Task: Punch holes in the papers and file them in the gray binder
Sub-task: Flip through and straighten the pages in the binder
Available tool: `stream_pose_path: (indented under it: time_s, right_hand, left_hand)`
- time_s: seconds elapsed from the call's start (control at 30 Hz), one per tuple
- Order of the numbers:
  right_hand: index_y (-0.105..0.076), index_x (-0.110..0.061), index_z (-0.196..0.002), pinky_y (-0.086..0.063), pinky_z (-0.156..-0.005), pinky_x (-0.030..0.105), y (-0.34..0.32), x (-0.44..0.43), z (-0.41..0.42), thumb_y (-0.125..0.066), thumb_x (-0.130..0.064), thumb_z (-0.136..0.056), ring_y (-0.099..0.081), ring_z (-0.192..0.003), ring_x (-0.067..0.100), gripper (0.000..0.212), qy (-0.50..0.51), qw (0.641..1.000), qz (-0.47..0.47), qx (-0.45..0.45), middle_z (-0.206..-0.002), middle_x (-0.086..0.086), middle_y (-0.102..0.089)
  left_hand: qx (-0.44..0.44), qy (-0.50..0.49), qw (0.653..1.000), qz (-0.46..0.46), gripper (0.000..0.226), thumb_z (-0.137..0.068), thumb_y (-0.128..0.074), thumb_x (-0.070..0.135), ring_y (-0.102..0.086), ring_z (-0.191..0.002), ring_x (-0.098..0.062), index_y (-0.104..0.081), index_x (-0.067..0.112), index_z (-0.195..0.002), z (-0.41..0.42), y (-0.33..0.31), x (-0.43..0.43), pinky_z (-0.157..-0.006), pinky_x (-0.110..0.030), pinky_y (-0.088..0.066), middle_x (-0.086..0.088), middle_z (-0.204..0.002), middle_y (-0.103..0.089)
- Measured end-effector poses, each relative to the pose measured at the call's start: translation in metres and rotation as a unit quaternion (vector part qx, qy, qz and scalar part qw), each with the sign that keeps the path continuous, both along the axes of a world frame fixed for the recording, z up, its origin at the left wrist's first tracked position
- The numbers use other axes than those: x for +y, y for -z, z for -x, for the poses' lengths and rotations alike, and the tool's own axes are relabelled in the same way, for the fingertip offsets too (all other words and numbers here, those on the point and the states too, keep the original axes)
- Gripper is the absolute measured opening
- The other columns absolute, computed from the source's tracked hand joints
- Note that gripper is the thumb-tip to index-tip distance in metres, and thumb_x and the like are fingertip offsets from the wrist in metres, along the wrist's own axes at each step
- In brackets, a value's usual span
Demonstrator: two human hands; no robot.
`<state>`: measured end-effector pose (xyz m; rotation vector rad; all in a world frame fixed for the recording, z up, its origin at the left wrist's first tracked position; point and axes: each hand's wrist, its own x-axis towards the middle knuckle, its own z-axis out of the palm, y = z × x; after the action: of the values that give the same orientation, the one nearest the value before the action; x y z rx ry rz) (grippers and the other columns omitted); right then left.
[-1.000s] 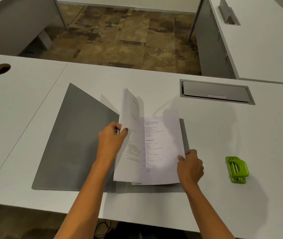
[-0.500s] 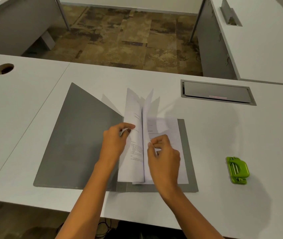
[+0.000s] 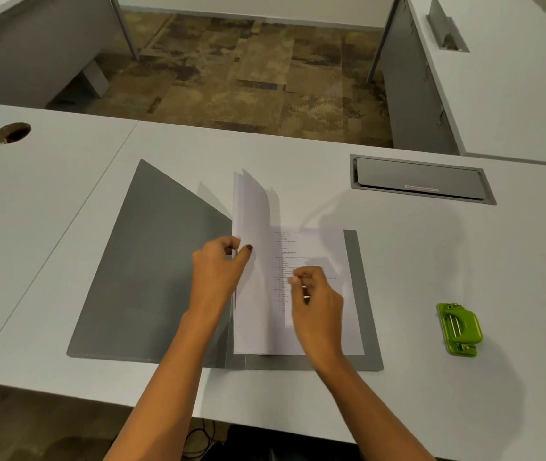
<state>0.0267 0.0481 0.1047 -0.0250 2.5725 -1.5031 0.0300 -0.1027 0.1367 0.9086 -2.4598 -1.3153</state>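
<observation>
Since a moment ago, more papers (image 3: 255,207) stand upright, pinched by the left hand (image 3: 220,271) in the open gray binder (image 3: 151,271) on the tabletop (image 3: 65,154). Right hand (image 3: 315,301) nips one sheet's edge; turning singly should avoid creasing.

Open binder (image 3: 151,277) flat on desk (image 3: 464,377), papers (image 3: 325,247) on its right half. Hole punch (image 3: 459,328) well right. Cable tray (image 3: 421,179) behind, apparently recessed. Grommet hole (image 3: 12,132) far left.
</observation>
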Motion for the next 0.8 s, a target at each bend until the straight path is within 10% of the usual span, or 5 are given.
stream_pose_path:
  time_s: [0.4, 0.8]
  right_hand:
    - [-0.039, -0.002, -0.129, -0.049, -0.091, 0.038, 0.098, 0.062, 0.023, -0.073, -0.043, -0.075, -0.050, -0.112, 0.032, 0.076, 0.127, 0.936, -0.298, -0.141, -0.129, 0.020, -0.048]
    - [-0.059, -0.002, -0.101, -0.049, -0.072, 0.034, 0.097, 0.062, 0.036, -0.075, -0.022, -0.077, -0.060, -0.087, 0.029, 0.035, 0.147, 0.964, -0.168, -0.145, -0.103, 0.015, -0.064]
  left_hand:
    - [0.012, 0.017, 1.000, 0.007, 0.021, -0.089, -0.061, 0.024, -0.056, -0.066, -0.013, -0.065, 0.004, -0.083, 0.001, 0.004, 0.004, -0.052, -0.007, -0.039, -0.002, -0.089, -0.067]
    - [0.007, 0.012, 1.000, 0.000, 0.022, -0.089, -0.061, 0.024, -0.061, -0.075, -0.019, -0.066, 0.002, -0.087, 0.000, 0.003, 0.005, -0.057, -0.010, -0.041, -0.004, -0.094, -0.068]
